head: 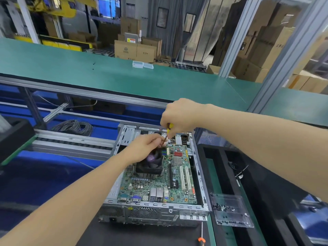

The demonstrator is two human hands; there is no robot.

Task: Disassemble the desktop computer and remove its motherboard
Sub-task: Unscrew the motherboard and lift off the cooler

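The case (pixel 154 207) was open and screws (pixel 223 208) lay in a tray (pixel 230 199) beside it, but the motherboard (pixel 159 187) sat inside under its fan (pixel 150 164), not yet freed, I judged, as the right hand (pixel 179 116) gripped a screwdriver (pixel 169 127) and the fingers (pixel 156 142) of the left hand (pixel 143 150) pinched its shaft.

Long green bench top (pixel 124 77) on an aluminium frame, upright post (pixel 236 41) at right. Behind it: stacked cardboard boxes (pixel 136 50), grey curtain (pixel 175 20) with two dark frames (pixel 162 17) (contents unreadable), yellow machinery (pixel 53 8) top left. Below the bench: roller conveyor (pixel 71 141), coiled grey cable (pixel 74 127).
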